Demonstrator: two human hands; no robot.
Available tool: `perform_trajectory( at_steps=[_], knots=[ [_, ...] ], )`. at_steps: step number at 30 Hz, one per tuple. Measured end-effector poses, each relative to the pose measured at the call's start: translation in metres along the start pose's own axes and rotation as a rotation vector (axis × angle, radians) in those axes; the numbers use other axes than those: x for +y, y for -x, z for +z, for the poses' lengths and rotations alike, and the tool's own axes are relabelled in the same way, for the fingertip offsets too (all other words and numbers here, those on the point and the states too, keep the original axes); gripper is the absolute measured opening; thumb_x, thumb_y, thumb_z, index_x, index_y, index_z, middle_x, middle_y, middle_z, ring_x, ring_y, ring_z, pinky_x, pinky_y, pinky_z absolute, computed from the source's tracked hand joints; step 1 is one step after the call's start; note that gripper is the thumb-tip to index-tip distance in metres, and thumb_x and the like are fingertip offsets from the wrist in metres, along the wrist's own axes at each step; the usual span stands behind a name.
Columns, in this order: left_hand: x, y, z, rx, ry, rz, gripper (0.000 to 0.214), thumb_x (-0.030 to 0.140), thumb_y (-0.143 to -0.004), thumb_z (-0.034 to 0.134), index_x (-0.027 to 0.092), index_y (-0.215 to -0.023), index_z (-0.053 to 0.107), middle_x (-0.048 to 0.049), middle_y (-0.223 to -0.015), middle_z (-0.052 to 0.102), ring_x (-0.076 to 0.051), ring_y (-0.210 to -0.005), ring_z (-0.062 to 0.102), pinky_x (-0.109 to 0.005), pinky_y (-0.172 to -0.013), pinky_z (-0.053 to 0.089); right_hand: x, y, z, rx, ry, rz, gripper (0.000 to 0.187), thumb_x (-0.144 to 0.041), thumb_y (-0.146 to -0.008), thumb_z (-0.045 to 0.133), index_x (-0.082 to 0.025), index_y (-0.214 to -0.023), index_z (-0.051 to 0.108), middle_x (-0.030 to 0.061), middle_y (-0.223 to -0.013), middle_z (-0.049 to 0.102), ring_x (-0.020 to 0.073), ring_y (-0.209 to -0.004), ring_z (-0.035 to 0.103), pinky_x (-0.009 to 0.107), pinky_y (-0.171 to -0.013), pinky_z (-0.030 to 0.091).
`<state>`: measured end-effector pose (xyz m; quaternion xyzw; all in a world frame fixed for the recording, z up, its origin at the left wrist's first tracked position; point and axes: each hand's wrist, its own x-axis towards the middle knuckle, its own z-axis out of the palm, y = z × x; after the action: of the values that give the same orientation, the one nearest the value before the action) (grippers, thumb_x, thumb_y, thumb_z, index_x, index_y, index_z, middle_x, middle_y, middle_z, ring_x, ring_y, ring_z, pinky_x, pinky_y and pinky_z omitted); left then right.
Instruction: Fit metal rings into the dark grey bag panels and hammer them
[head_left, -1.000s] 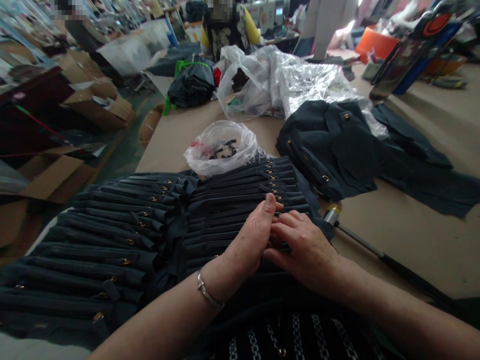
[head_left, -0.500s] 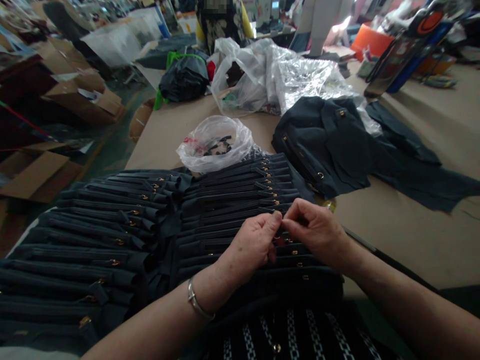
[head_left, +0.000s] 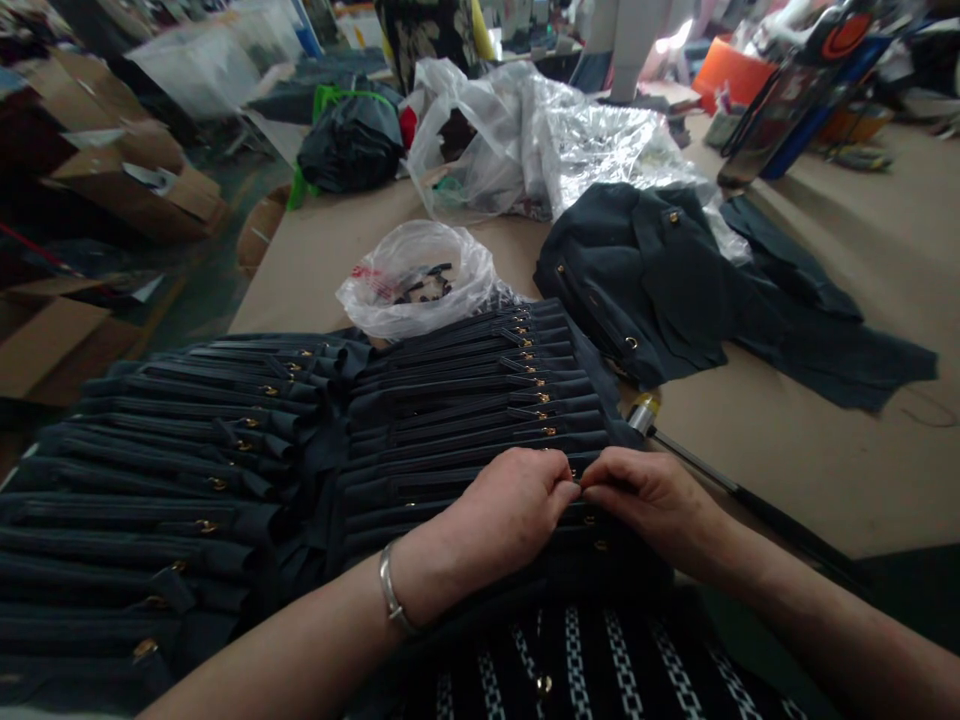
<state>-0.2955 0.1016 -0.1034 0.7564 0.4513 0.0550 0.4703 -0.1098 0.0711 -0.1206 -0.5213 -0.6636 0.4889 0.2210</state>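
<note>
Both hands meet over the right stack of dark zippered fabric pieces (head_left: 450,410), which lie overlapped in rows with gold zipper sliders along their right ends. My left hand (head_left: 517,505), below a silver bangle, is closed in a pinch at one piece's slider end. Right against it, my right hand (head_left: 649,495) also pinches with thumb and forefinger. Whatever small part sits between the fingertips is hidden. To the left lies another stack of the same zippered pieces (head_left: 172,470). A hammer (head_left: 643,412) with a yellow-and-silver head and dark handle lies just beyond my right hand.
An open clear plastic bag (head_left: 416,280) with small dark pieces stands behind the stacks. A dark fabric bag (head_left: 637,285) lies at the right. Further back are crumpled clear plastic (head_left: 600,150), a black bundle (head_left: 352,135) and a person (head_left: 431,40). Cardboard boxes (head_left: 135,175) stand left.
Both hands have moved slightly down and nearer to me, onto the slider end of a piece. My left hand has turned knuckles up. The hammer's head now shows. The view has shifted slightly.
</note>
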Motion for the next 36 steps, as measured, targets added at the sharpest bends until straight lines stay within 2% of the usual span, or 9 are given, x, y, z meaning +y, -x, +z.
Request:
perform_trajectory(
  at_steps=[3, 7, 9, 12, 15, 18, 22, 27, 36],
  knots=[
    [0.002, -0.002, 0.002, 0.016, -0.011, -0.005, 0.022, 0.030, -0.083, 0.048, 0.017, -0.068, 0.057, 0.0000, -0.066, 0.058, -0.012, -0.061, 0.049, -0.025, -0.060, 0.037, 0.005, 0.002, 0.000, 0.024, -0.121, 0.055, 0.011, -0.025, -0.082, 0.055, -0.019, -0.081, 0.063, -0.0010, -0.074, 0.061, 0.0109, -0.067, 0.054, 0.024, -0.063, 0.043],
    [0.009, -0.005, 0.002, 0.115, 0.403, -0.100, 0.020, 0.032, -0.083, 0.051, 0.017, -0.068, 0.053, 0.0047, -0.055, 0.048, -0.009, -0.052, 0.042, -0.021, -0.051, 0.034, 0.007, 0.002, 0.007, 0.109, -0.554, 0.152, 0.033, -0.032, -0.075, 0.066, -0.020, -0.105, 0.060, -0.0010, -0.078, 0.060, 0.0104, -0.065, 0.053, 0.024, -0.062, 0.046],
    [0.012, -0.006, 0.003, 0.136, 0.604, -0.138, 0.021, 0.035, -0.082, 0.053, 0.018, -0.070, 0.052, 0.0069, -0.052, 0.043, -0.007, -0.047, 0.037, -0.020, -0.046, 0.030, 0.005, 0.001, 0.012, 0.146, -0.662, 0.173, 0.028, -0.032, -0.074, 0.067, -0.020, -0.099, 0.063, -0.0006, -0.075, 0.060, 0.0107, -0.065, 0.054, 0.025, -0.063, 0.046],
    [0.013, -0.006, 0.006, 0.176, 0.640, -0.104, 0.020, 0.032, -0.081, 0.055, 0.017, -0.069, 0.053, 0.0056, -0.057, 0.049, -0.007, -0.050, 0.041, -0.020, -0.050, 0.035, 0.000, -0.002, 0.017, 0.226, -0.698, 0.126, 0.017, -0.033, -0.077, 0.065, -0.019, -0.086, 0.064, -0.0002, -0.072, 0.060, 0.0119, -0.067, 0.054, 0.026, -0.065, 0.046],
    [0.010, -0.005, 0.008, 0.245, 0.520, -0.053, 0.015, 0.030, -0.081, 0.056, 0.017, -0.073, 0.055, 0.0034, -0.066, 0.056, -0.009, -0.059, 0.049, -0.022, -0.058, 0.040, -0.002, -0.004, 0.015, 0.223, -0.596, 0.075, 0.019, -0.037, -0.082, 0.058, -0.019, -0.086, 0.061, -0.0005, -0.068, 0.059, 0.0120, -0.064, 0.056, 0.026, -0.064, 0.047],
    [0.006, -0.003, 0.007, 0.277, 0.347, 0.000, 0.015, 0.033, -0.079, 0.060, 0.019, -0.079, 0.056, 0.0038, -0.069, 0.057, -0.010, -0.063, 0.051, -0.022, -0.059, 0.040, -0.001, -0.004, 0.006, 0.083, -0.300, 0.060, 0.021, -0.036, -0.090, 0.044, -0.019, -0.093, 0.057, -0.0027, -0.062, 0.057, 0.0101, -0.056, 0.054, 0.023, -0.055, 0.045],
    [0.002, -0.002, 0.005, 0.191, 0.118, 0.060, 0.017, 0.031, -0.083, 0.054, 0.018, -0.072, 0.056, 0.0027, -0.066, 0.057, -0.011, -0.062, 0.051, -0.023, -0.061, 0.039, -0.002, -0.005, -0.009, -0.057, 0.117, -0.054, 0.021, -0.026, -0.091, 0.041, -0.021, -0.092, 0.061, -0.0023, -0.067, 0.061, 0.0094, -0.059, 0.054, 0.022, -0.056, 0.042],
    [0.001, 0.000, 0.005, 0.053, -0.087, 0.060, 0.020, 0.029, -0.086, 0.047, 0.018, -0.076, 0.061, -0.0013, -0.072, 0.062, -0.013, -0.066, 0.054, -0.025, -0.064, 0.041, 0.000, -0.007, -0.013, -0.238, 0.247, -0.121, 0.024, -0.023, -0.091, 0.042, -0.024, -0.094, 0.065, -0.0015, -0.083, 0.068, 0.0115, -0.074, 0.061, 0.023, -0.067, 0.044],
    [-0.002, -0.001, 0.003, -0.030, -0.237, 0.016, 0.025, 0.029, -0.085, 0.044, 0.018, -0.068, 0.058, -0.0035, -0.069, 0.063, -0.014, -0.061, 0.055, -0.026, -0.060, 0.042, 0.015, -0.005, -0.003, -0.132, 0.401, -0.021, 0.013, -0.017, -0.082, 0.051, -0.022, -0.082, 0.063, -0.0018, -0.076, 0.066, 0.0119, -0.068, 0.058, 0.023, -0.062, 0.042]
  ],
)
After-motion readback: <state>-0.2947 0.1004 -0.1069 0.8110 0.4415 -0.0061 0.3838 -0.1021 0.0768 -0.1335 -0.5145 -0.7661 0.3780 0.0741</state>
